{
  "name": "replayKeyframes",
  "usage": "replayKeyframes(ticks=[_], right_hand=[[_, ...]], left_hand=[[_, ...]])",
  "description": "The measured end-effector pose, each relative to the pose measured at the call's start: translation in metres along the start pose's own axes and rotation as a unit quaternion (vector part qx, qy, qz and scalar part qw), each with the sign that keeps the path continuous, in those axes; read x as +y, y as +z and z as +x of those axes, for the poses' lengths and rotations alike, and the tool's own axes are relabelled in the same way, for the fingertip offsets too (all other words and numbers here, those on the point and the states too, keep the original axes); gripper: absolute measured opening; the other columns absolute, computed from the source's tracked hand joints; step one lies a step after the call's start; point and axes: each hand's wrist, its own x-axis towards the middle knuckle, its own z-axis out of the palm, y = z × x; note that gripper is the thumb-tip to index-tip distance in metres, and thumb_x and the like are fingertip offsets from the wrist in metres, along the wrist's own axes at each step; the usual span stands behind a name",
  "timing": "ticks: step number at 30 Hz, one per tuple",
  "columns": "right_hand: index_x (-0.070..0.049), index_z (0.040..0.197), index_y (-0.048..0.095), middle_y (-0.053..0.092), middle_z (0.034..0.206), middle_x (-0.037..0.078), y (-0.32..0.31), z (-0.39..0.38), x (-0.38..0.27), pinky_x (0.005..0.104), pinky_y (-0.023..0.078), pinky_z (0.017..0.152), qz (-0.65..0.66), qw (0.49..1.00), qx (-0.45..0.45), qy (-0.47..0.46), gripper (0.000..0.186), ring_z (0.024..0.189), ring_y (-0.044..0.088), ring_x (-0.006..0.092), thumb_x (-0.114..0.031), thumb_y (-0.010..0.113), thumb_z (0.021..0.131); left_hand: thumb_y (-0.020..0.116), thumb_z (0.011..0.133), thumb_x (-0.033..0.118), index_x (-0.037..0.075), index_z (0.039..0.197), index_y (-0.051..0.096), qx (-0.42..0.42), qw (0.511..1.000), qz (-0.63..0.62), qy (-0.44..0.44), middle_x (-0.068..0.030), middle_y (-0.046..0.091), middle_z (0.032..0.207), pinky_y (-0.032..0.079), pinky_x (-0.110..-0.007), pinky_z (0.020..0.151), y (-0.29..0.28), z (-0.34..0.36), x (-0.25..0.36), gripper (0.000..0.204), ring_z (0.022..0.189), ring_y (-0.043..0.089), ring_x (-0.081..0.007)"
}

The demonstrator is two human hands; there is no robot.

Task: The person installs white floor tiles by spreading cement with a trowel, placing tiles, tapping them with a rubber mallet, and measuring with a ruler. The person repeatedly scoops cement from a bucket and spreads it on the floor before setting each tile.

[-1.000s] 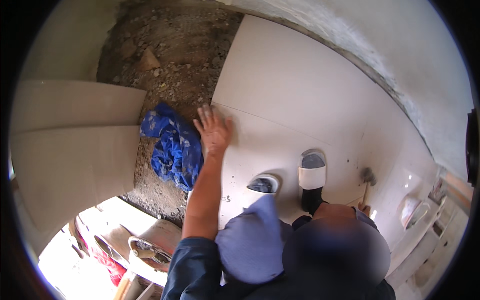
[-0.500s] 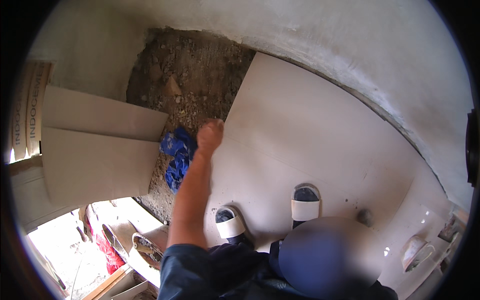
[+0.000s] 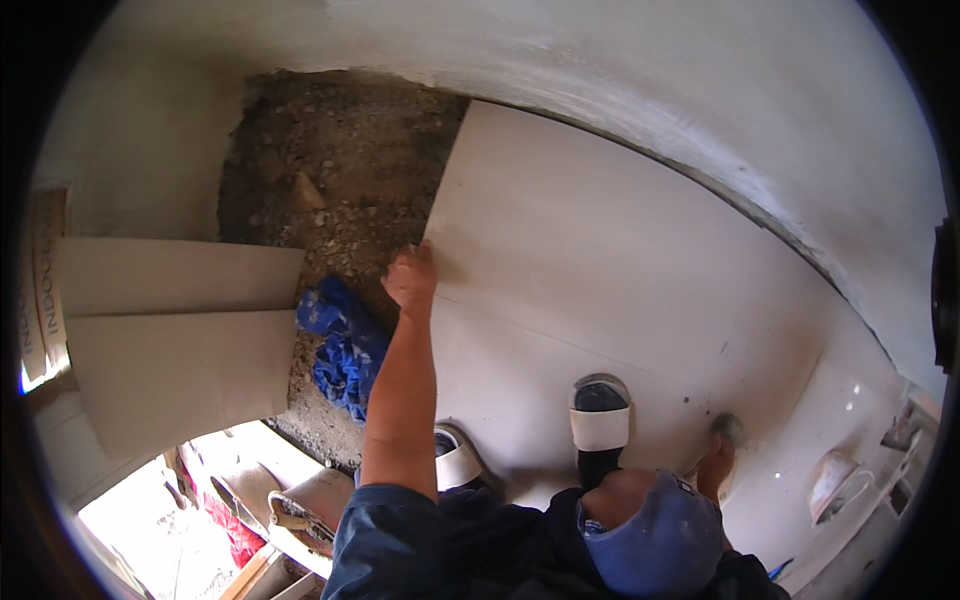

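Observation:
My left hand (image 3: 410, 276), its fingers curled, is at the left edge of a large pale floor tile (image 3: 590, 230) and appears to grip that edge. Loose soil and rubble (image 3: 330, 190) lie just beyond it. A crumpled blue plastic sheet (image 3: 345, 345) is beside my left forearm. Lower right, my right hand (image 3: 714, 468) is partly hidden behind a blue cap (image 3: 650, 535). Its fingers seem closed at a dark rounded object (image 3: 728, 430) low over the tiles; the kind of object is unclear.
Two pale tiles or boards (image 3: 180, 365) overlap at the left. A bucket (image 3: 305, 505) and a red sheet (image 3: 240, 540) sit at the bright lower left. A plaster wall (image 3: 700, 90) borders the far side. At right lies a pale container (image 3: 830, 485). My sandalled foot (image 3: 600, 420) rests on the tile.
The view has shifted and turned slightly. My left hand stays at the tile's edge, its fingers nearer the rim. My right hand, hidden before, now shows beside the dark rounded object.

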Motion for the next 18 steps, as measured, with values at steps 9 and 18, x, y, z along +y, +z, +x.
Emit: replayKeyframes(ticks=[9,18], right_hand=[[0.000,0.091,0.062,0.059,0.088,0.016,0.005,0.037,-0.070,0.0446,0.045,0.077,0.001,1.000,-0.006,0.001,0.027,0.083,0.058,0.0351,-0.027,0.060,0.090],[0.003,0.109,0.060,0.060,0.104,0.018,0.021,0.086,-0.126,0.0404,0.048,0.083,0.094,0.994,-0.020,0.053,0.036,0.092,0.061,0.0324,-0.029,0.058,0.092]], left_hand=[[0.040,0.083,0.076,0.007,0.110,0.068,-0.085,0.996,0.019,-0.034,-0.0206,0.065,0.113,0.045,-0.046,0.095,0.003,0.027,0.000,0.080,0.110,0.060,-0.0395],[0.045,0.078,0.080,-0.002,0.102,0.069,-0.095,0.993,-0.062,-0.014,-0.0291,0.065,0.105,0.048,-0.046,0.088,0.017,0.047,-0.009,0.088,0.104,0.062,-0.0428]])
